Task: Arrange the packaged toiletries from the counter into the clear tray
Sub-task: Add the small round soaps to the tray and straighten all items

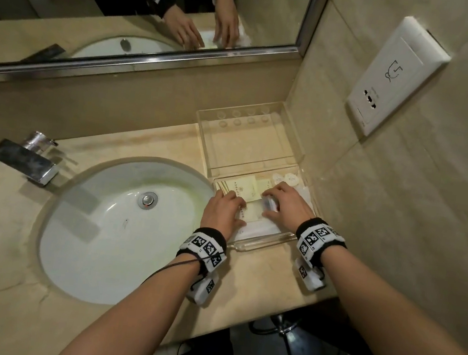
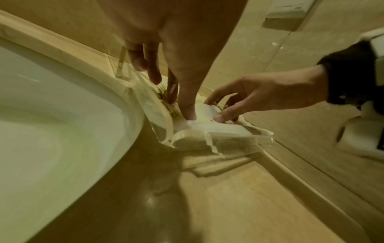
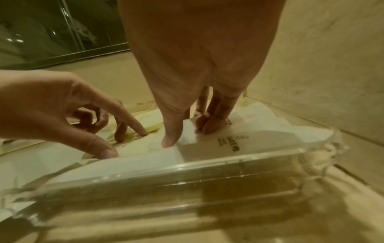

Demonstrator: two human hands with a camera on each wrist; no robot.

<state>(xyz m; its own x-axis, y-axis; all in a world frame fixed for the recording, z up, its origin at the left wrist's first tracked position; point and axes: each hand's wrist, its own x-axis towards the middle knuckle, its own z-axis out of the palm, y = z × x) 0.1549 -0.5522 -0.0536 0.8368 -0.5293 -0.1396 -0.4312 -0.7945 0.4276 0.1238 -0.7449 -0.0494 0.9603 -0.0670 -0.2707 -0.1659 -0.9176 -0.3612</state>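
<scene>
Counter [image 1: 259,273], near edge: clear tray [image 1: 263,242] sits in the right corner, long axis running away from the person toward the mirror [image 1: 146,17], right wall against the tiled side wall.

Near compartment: flat packets [image 1: 244,189] lie inside, printed lettering running along the tray's length. Left hand [image 1: 222,211] rests fingertips on the left packets, fingers fairly straight, gripping nothing. Right hand [image 1: 287,205] is arched over a white packet [image 3: 207,139], thumb and fingertips pressing its 2 sides.

Right wrist view only: packet print legible as dark text. Left wrist view only: tray's left wall just beside the sink [image 2: 51,115] rim.

Far compartment [image 1: 245,146]: bare floor, open room.
</scene>
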